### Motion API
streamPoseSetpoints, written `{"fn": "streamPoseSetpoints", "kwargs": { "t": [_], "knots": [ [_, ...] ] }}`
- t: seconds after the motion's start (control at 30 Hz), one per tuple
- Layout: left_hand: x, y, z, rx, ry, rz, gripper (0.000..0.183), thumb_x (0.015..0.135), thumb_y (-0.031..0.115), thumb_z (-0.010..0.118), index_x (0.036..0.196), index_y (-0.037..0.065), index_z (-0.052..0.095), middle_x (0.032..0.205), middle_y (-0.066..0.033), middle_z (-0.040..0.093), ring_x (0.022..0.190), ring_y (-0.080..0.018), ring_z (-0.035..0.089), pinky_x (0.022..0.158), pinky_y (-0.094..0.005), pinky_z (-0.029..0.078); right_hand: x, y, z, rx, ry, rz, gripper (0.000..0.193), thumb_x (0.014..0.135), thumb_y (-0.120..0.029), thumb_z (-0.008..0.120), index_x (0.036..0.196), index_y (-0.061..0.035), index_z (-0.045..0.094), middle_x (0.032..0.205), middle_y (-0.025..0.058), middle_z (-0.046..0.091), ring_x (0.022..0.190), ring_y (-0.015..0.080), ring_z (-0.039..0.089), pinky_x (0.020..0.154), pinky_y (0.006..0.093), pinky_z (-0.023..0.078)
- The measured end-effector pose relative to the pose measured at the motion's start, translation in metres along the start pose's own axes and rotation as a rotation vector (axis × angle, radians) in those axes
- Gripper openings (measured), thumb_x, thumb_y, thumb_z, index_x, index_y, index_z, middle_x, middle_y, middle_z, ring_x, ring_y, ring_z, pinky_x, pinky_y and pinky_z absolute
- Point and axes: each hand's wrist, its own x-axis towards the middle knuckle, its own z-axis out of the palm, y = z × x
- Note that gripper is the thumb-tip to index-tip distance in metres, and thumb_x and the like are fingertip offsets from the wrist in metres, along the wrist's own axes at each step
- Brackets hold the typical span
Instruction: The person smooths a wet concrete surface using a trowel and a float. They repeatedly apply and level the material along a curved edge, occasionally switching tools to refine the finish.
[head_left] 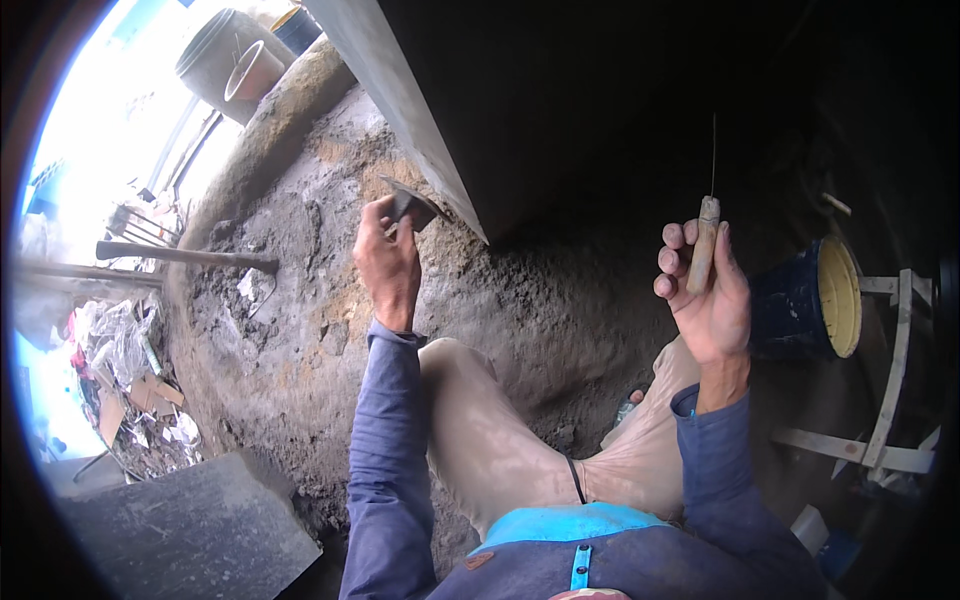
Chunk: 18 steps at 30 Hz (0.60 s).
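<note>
My left hand is closed in a pinch around a dark, flat, thin-edged piece; its exact kind does not show. That piece is close to the lower corner of a large slab-like block with a pale grey edge, over rough, clay-like earth. Held up on the right, my right hand grips the wooden handle of an awl-like tool. A thin metal spike rises straight from its handle. Nothing touches the spike.
A dark bucket with a yellow inside lies tilted beside my right hand, near a pale wooden frame. On the left are a long wooden handle, scattered litter and a grey slab. Tubs stand far left.
</note>
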Motion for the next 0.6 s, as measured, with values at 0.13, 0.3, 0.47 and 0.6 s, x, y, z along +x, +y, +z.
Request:
{"fn": "streamPoseSetpoints", "kwargs": {
  "t": [0.13,0.3,0.47,0.6],
  "knots": [
    [-0.027,-0.023,0.021,0.012,-0.219,-0.085,0.029,0.097,0.006,0.078,0.125,0.005,0.066,0.118,-0.0175,0.078,0.109,-0.0323,0.077,0.089,-0.0440,0.065,0.006,0.007,0.006,-0.011,-0.025,0.029,0.041,0.115,-0.048,0.054,0.118,-0.0087,0.066,0.116,0.0093,0.069,0.100,0.0215,0.070,0.081,0.0384,0.063],
    [-0.029,-0.016,0.039,-0.033,-0.213,-0.067,0.028,0.096,0.004,0.078,0.120,0.002,0.065,0.117,-0.0187,0.076,0.108,-0.0340,0.076,0.094,-0.0434,0.062,0.009,0.013,0.008,-0.058,-0.021,0.023,0.042,0.114,-0.049,0.055,0.117,-0.0090,0.068,0.116,0.0096,0.072,0.099,0.0210,0.072,0.082,0.0381,0.063],
    [-0.008,0.004,0.028,-0.079,-0.142,-0.044,0.027,0.097,0.004,0.077,0.121,0.001,0.066,0.116,-0.0189,0.077,0.107,-0.0329,0.077,0.091,-0.0424,0.063,0.006,0.011,0.011,-0.068,-0.028,0.008,0.042,0.115,-0.049,0.054,0.117,-0.0087,0.069,0.116,0.0098,0.072,0.098,0.0209,0.072,0.081,0.0380,0.063],
    [0.004,0.020,0.000,-0.137,-0.089,-0.040,0.026,0.098,0.006,0.077,0.122,0.003,0.067,0.118,-0.0169,0.079,0.107,-0.0323,0.079,0.082,-0.0408,0.065,0.003,0.008,0.006,-0.074,-0.022,0.002,0.044,0.115,-0.049,0.054,0.118,-0.0079,0.069,0.115,0.0100,0.072,0.098,0.0211,0.072,0.081,0.0380,0.063]
  ]
}}
